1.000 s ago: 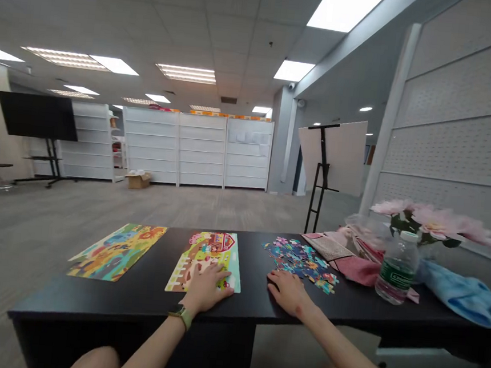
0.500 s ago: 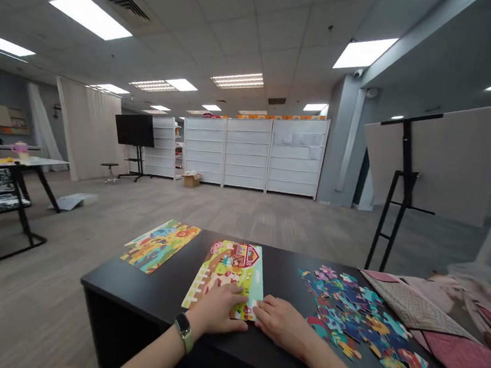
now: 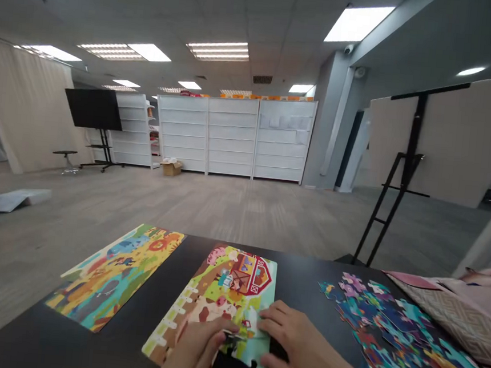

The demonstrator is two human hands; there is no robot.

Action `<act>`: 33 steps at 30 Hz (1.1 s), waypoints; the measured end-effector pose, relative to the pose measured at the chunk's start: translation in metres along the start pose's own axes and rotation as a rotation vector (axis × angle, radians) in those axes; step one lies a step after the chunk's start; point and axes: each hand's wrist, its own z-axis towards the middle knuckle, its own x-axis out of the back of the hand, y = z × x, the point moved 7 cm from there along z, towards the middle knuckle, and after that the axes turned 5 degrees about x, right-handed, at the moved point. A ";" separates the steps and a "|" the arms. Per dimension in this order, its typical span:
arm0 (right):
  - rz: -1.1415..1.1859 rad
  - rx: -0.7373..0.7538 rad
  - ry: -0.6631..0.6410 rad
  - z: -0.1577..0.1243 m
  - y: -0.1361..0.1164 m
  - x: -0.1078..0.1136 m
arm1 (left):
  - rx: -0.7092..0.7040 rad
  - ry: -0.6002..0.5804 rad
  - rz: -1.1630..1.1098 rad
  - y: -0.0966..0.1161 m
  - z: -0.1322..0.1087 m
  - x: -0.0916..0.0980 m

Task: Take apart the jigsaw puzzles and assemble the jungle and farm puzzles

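A finished farm puzzle with a red barn lies on the black table, straight in front of me. My left hand is curled at its near edge, fingertips pinched on a section of the puzzle where a dark gap shows between pieces. My right hand lies flat with fingers stretched over the puzzle's near right corner. Both hands almost touch. A pile of loose blue and pink puzzle pieces is spread to the right of my right hand.
A second finished puzzle in orange and green lies at the table's left. Folded patterned fabric sits at the far right. Beyond the table stand a black easel with a board, white shelving, and a TV on a stand.
The view has come closer and lower over the farm puzzle. My left hand has curled from flat to a pinch at the near edge, and a gap has opened between pieces there.
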 end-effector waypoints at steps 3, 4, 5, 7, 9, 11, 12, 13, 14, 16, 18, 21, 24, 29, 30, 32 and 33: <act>0.098 -0.120 -0.069 0.000 -0.004 -0.005 | -0.154 -0.019 0.041 0.002 -0.001 -0.010; 0.092 -0.134 -0.082 0.000 -0.007 -0.005 | -0.217 -0.017 0.072 0.007 -0.001 -0.011; 0.073 -0.135 -0.089 0.000 -0.009 -0.006 | -0.251 -0.003 0.098 0.011 0.000 -0.008; 0.022 -0.117 -0.092 0.001 -0.015 -0.009 | -0.213 0.043 0.123 0.013 0.003 0.006; -0.035 -0.070 -0.089 0.001 -0.021 -0.014 | -0.140 0.013 0.168 0.012 0.007 0.018; -0.108 0.006 -0.059 -0.001 -0.026 -0.019 | -0.112 -0.055 0.220 0.013 0.008 0.024; -0.146 0.054 -0.035 -0.002 -0.029 -0.020 | -0.099 -0.101 0.237 0.013 0.008 0.024; -0.178 0.101 -0.012 -0.004 -0.032 -0.021 | -0.076 -0.147 0.244 0.012 0.008 0.022; -0.197 0.138 0.008 -0.006 -0.033 -0.021 | -0.040 -0.185 0.245 0.012 0.008 0.020; -0.185 0.157 0.042 -0.009 -0.031 -0.019 | 0.060 -0.200 0.244 0.009 0.008 0.015; -0.120 0.093 0.098 -0.011 -0.021 -0.014 | 0.129 -0.161 0.273 0.007 0.010 0.011; -0.038 -0.053 0.255 -0.014 0.001 -0.001 | 0.088 -0.161 0.387 0.013 0.017 0.004; -0.066 -0.124 0.325 -0.010 0.017 0.005 | -0.019 -0.230 0.522 0.019 0.024 -0.004; -0.150 -0.152 0.029 0.017 0.010 -0.015 | -0.006 -0.212 0.580 0.017 0.034 -0.002; -0.149 -0.165 0.002 0.021 0.006 -0.016 | 0.010 -0.194 0.575 0.015 0.034 0.000; -0.101 -0.198 0.004 0.026 0.000 -0.014 | 0.048 -0.163 0.563 0.008 0.033 0.004; -0.060 -0.214 0.012 0.027 -0.001 -0.012 | 0.068 -0.141 0.545 0.004 0.032 0.008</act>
